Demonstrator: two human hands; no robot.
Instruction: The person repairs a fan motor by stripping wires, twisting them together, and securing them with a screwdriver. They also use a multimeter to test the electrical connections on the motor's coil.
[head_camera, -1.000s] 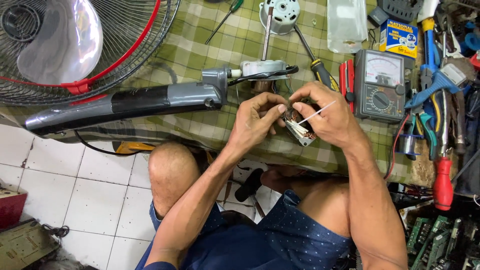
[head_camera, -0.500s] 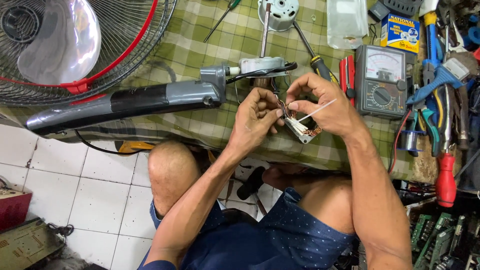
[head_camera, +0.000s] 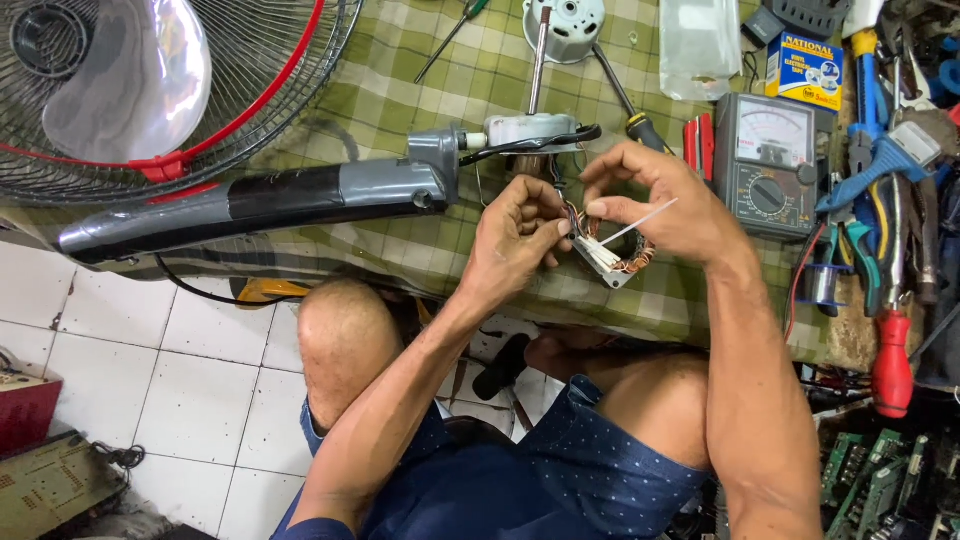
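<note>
My left hand (head_camera: 522, 232) grips a small fan motor stator (head_camera: 612, 262) with copper windings and coloured wires, held just above the green checked cloth (head_camera: 400, 80). My right hand (head_camera: 668, 200) pinches a thin white cable tie (head_camera: 640, 221) that pokes out over the windings. Both hands meet at the stator, fingers closed. Just behind them lie the grey fan neck (head_camera: 300, 195) and its motor housing (head_camera: 530, 130) with a black cable.
A fan guard with a red rim (head_camera: 160, 90) lies at back left. A rotor with shaft (head_camera: 562, 20), screwdrivers (head_camera: 630, 100) and an analog multimeter (head_camera: 768, 160) lie behind. Pliers and red-handled tools (head_camera: 890, 300) crowd the right. White tiled floor (head_camera: 150, 350) lies below left.
Both hands have shifted slightly toward the fan neck with the stator; the cable tie stays pinched in the right hand. The view has drifted a little.
</note>
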